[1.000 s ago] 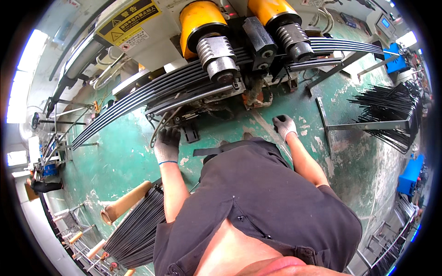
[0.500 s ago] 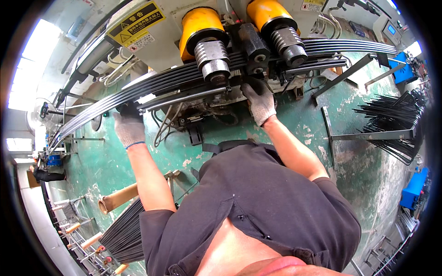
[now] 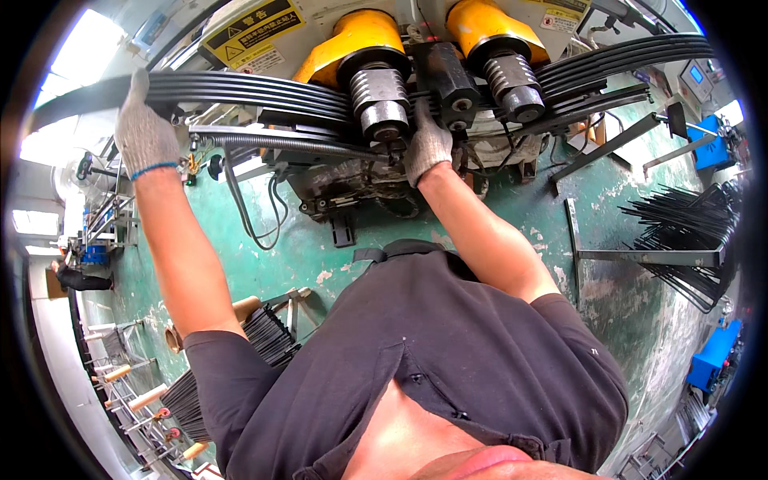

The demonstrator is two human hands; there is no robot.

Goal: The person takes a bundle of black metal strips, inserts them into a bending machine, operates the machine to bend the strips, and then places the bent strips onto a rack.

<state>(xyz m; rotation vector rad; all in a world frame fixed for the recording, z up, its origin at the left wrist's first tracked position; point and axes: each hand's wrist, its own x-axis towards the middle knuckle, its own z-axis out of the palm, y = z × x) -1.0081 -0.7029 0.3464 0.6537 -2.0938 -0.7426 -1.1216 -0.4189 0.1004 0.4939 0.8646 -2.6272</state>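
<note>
A bundle of several long, thin black rods (image 3: 256, 90) runs across the front of the machine, its ends bending with the lens. Near its left end my left hand (image 3: 148, 132), in a pale knitted glove, is closed round the rods, thumb up in front of them. My right hand (image 3: 430, 146), gloved too, grips at the bundle's middle, just below the black block (image 3: 442, 76); some of its fingers are hidden. Ribbed metal rollers under two yellow housings flank it: the left roller (image 3: 378, 100) and the right roller (image 3: 514, 86).
A coil spring bar (image 3: 280, 144) lies below the rods, with hanging cables (image 3: 240, 212). On the right, a metal stand (image 3: 652, 258) holds bent black rods (image 3: 680, 232). More rods (image 3: 268, 332) rest on a rack at lower left. Farther left is another person (image 3: 80, 280).
My left hand has moved up and left, and the left part of the rods has risen with it. My right hand has shifted up and slightly left to the rods.
</note>
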